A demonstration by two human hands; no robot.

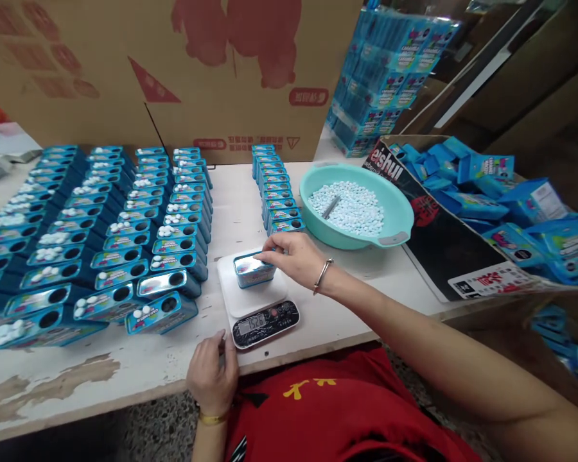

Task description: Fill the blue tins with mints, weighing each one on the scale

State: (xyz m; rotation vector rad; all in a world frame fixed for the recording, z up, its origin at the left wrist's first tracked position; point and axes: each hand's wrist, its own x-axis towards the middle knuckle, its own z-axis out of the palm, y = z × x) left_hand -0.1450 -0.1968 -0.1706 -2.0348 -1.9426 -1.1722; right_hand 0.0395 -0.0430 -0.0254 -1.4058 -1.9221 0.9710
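Observation:
A small blue tin with a shiny top stands on the white plate of a kitchen scale, whose display is lit. My right hand reaches over the tin's right end, with thumb and fingertips pinched together at its top. Those fingers cover that end, and anything between them is hidden. At the table's front edge, my left hand rests closed in a loose curl beside the scale's lower left corner, with nothing visible in it. Beyond my right hand, a turquoise basin holds many small pale candies and a grey scoop-like strip.
Rows of blue tins with white candies on top fill the left. Another row of tins stands behind the scale. A large cardboard box walls the back. At right are an open carton of tins and a wrapped stack.

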